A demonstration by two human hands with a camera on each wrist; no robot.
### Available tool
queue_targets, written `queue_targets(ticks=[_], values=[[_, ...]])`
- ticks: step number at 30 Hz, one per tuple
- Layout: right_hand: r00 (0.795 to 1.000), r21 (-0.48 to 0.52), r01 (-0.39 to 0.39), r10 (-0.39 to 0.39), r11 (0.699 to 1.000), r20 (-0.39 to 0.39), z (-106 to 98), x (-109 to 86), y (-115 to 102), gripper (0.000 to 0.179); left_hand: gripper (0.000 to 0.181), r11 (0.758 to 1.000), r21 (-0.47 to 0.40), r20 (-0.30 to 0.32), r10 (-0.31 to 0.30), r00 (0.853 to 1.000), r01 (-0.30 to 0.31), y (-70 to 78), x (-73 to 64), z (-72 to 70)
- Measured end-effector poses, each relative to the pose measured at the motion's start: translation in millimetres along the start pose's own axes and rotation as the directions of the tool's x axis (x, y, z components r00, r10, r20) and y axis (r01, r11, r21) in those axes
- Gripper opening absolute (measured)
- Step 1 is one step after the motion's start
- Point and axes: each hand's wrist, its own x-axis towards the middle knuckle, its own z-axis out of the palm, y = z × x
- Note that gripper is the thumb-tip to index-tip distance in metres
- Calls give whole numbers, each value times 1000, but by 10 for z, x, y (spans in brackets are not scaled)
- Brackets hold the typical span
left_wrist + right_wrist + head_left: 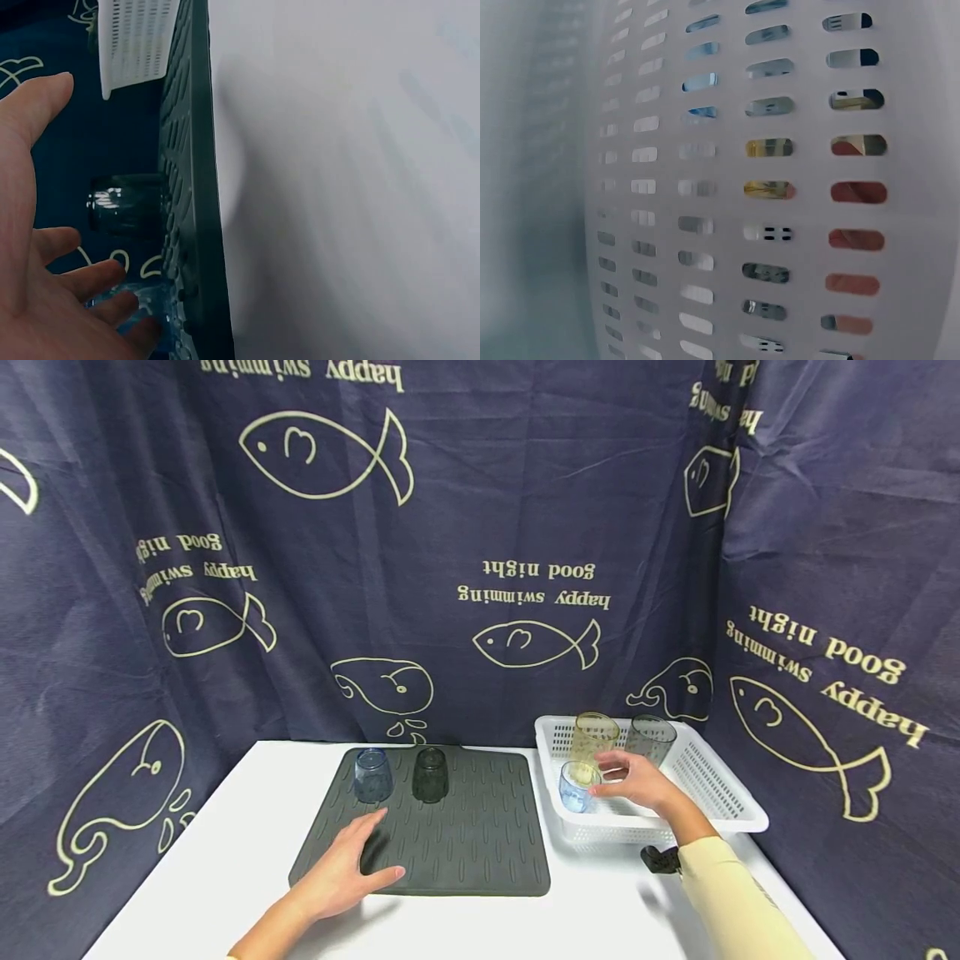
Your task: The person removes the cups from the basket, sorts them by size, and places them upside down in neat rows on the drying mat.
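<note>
My right hand (632,779) reaches into the white basket (720,768) at the right side of a light blue glass (576,799). Its thumb tip overlaps the glass's edge, and the other fingers, slightly bent, are just behind the rim. Behind stand a yellowish glass (587,739) and a grey glass (651,740). In the right wrist view the basket's slotted wall (727,169) hides most of the hand. My left hand (341,872) hovers empty over the front left of the dark mat (480,852), thumb and fingers spread. Beyond it are a blue glass (372,777) and a dark glass (431,777).
The mat and basket lie side by side on a white table (225,827). A dark blue curtain (450,527) with fish drawings hangs behind and at both sides. A black wrist device (660,860) sits under the right wrist, close by the basket's front wall.
</note>
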Motion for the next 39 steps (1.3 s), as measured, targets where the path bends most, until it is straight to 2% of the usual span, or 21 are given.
queue_targets(ticks=[6,12,19,25,39], values=[[999,-49,-33,33,998,15,35,39,18,78,99,1000,-14,-4,-5,1000,5,33,26,47],[999,-37,-51,51,998,14,63,63,43,78,95,999,-44,0,8,1000,-8,85,49,95],[998,-39,-50,51,998,31,85,107,62,79,94,999,-45,-17,27,1000,-27,161,98,152],[998,-62,-39,41,997,38,112,139,80,80,94,997,-70,2,30,1000,-29,220,148,174],[996,-55,-35,39,998,82,156,174,78,79,95,995,-85,10,47,999,-46,246,250,245]])
